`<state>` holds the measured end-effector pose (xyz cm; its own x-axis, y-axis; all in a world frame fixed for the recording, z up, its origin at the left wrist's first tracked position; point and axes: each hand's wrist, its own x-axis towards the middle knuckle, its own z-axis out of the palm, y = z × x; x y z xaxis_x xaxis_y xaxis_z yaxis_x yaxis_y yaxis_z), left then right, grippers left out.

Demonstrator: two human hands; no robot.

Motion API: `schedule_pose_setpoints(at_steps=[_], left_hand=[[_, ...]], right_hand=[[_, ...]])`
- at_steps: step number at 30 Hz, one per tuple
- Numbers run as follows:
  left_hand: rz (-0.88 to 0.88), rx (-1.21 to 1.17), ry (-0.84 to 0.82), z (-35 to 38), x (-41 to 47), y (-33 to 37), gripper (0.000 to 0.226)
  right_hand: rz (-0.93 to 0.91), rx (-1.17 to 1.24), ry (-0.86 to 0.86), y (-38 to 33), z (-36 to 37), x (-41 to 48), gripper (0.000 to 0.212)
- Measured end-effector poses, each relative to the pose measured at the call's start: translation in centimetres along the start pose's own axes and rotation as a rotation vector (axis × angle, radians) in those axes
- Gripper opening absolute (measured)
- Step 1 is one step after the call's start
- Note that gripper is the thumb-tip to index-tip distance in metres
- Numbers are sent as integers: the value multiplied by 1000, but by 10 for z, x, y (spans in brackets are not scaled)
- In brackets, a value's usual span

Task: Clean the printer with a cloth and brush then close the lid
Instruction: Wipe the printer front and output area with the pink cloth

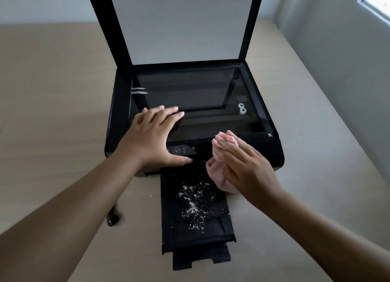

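Observation:
A black printer (pixel 268 153) stands on a beige table, its scanner lid (pixel 179 24) raised upright and the glass (pixel 190 96) exposed. My left hand (pixel 152 136) lies flat, fingers spread, on the front left of the glass and the control panel. My right hand (pixel 247 167) grips a crumpled pink cloth (pixel 219 170) at the printer's front edge, just above the output tray (pixel 190 235). White dust specks (pixel 194 203) are scattered over the tray. A dark brush handle (pixel 113 217) pokes out from under my left forearm.
The beige table (pixel 52 113) runs out to the left and right of the printer. A grey wall (pixel 348 70) rises close on the right, with a window corner (pixel 377 1) at the top right. The tray's extension (pixel 200 258) reaches towards me.

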<state>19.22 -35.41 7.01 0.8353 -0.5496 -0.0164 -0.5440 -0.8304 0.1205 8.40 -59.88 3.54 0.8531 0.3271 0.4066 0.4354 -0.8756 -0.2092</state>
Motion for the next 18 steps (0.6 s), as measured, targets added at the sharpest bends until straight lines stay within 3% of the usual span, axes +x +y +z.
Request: schedule_pose_setpoints(at_steps=[3, 7, 13, 16, 18], left_hand=[[7, -6, 1, 1, -1, -1, 121], [13, -26, 10, 0, 0, -3, 120], [24, -31, 28, 2, -1, -6, 120], [25, -35, 44, 2, -2, -6, 120], [34, -26, 49, 4, -2, -6, 119]], right_hand=[[117, 105, 14, -22, 2, 5, 45], [115, 170, 30, -47, 4, 17, 36], [608, 63, 366, -1, -40, -1, 37], [808, 36, 181, 14, -24, 6, 59], [788, -198, 90, 3, -2, 9, 66]])
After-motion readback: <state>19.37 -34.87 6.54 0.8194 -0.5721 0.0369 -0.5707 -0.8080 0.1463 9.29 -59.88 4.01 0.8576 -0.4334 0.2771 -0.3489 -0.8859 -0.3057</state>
